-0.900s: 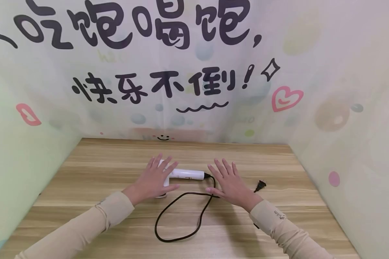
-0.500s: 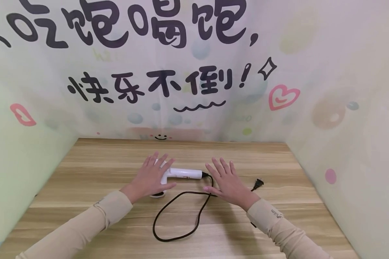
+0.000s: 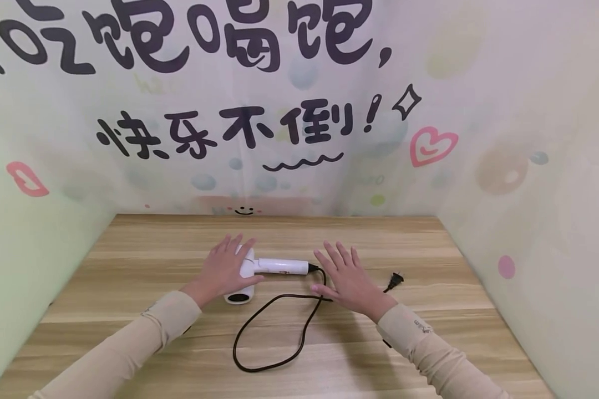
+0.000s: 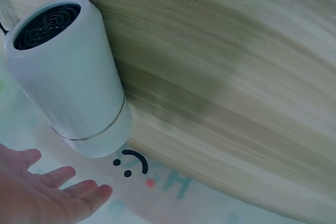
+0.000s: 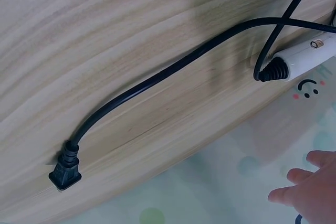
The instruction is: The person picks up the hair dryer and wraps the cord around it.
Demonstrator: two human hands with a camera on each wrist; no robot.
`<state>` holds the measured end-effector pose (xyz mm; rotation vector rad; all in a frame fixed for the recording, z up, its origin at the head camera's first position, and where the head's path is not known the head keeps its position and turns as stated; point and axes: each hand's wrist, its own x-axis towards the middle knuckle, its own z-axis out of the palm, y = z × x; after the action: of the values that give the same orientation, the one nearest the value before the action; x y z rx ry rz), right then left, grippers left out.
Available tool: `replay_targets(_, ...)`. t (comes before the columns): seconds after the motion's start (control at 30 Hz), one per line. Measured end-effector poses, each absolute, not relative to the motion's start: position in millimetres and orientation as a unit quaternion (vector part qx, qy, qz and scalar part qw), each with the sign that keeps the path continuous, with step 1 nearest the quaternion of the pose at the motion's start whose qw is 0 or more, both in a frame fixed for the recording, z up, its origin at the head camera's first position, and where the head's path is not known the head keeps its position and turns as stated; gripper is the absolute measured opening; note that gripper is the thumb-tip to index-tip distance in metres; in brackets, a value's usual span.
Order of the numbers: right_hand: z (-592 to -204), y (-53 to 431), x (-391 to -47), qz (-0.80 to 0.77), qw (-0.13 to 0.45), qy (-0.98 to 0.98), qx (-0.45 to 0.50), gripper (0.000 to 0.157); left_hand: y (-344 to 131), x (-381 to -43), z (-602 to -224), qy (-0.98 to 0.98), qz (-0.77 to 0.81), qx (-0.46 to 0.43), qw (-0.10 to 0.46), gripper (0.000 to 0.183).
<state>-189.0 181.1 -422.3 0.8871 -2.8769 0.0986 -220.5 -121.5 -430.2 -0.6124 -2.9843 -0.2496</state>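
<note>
A white hair dryer (image 3: 282,266) lies on the wooden table, its handle pointing right. My left hand (image 3: 224,269), fingers spread and palm down, is over the dryer's barrel and hides part of it. In the left wrist view the barrel (image 4: 79,82) shows a dark grille at one end, with the fingers (image 4: 58,177) apart from it. My right hand (image 3: 354,282) is spread flat beyond the handle's end, overlapping the black cord (image 3: 234,346) in the head view. Neither hand grips anything. The cord's two-pin plug (image 3: 395,280) lies to the right of that hand.
The cord makes a loop on the table (image 3: 155,366) in front of the dryer. A printed cloth wall (image 3: 299,183) stands along the table's back edge, with side walls at left (image 3: 30,238) and right (image 3: 554,233).
My left hand has shifted slightly left over the dryer, so more of its barrel and dark end shows. The right hand stays spread in about the same place. The head view has turned slightly.
</note>
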Motion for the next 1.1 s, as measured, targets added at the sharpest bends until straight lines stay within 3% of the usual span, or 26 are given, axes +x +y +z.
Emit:
replay_targets(0.57,-424.6,174.0,-190.5,0.031,0.047,-0.956,0.288,0.075,-131.9,-226.9,-447.7,-0.977,-0.178,-0.112,-0.036,0.102)
replay_targets(0.83,-424.4,171.2,-190.9,0.032,0.043,-0.956,0.289,0.075,-131.7,-228.4,-451.4,-0.952,-0.278,-0.052,-0.115,0.108)
replay_targets(1.1,-424.3,170.7,-190.5,0.048,0.042,-0.955,0.289,0.074,-128.6,-227.7,-451.5,-0.933,-0.335,-0.037,-0.129,0.106)
